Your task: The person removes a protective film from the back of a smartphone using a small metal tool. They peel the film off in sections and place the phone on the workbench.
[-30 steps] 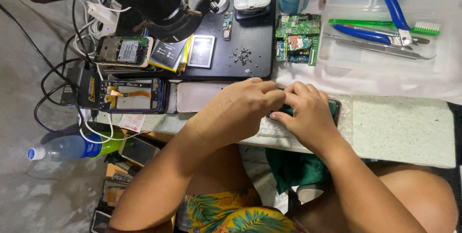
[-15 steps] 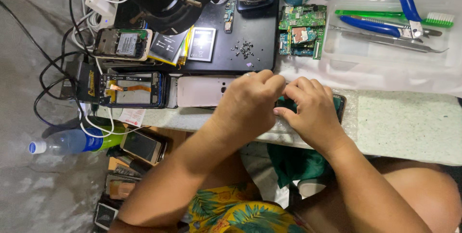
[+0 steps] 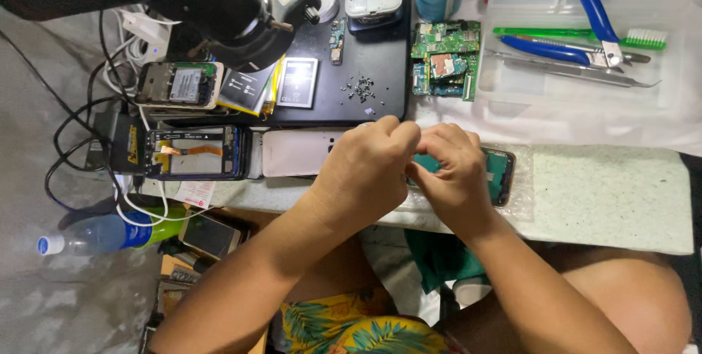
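Covering most of teal phone (image 3: 499, 173), left hand (image 3: 363, 175) and right hand (image 3: 455, 178) pinched together on it.

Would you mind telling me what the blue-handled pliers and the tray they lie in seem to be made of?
Blue-handled pliers: grips look like glossy plastic or rubber coating, judging by their smooth shine; the head is grey, probably metal. Tray: apparently translucent plastic, since its walls look milky and light shows through them.

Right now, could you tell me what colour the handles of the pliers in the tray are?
Blue; the pliers show clearly in the head view.
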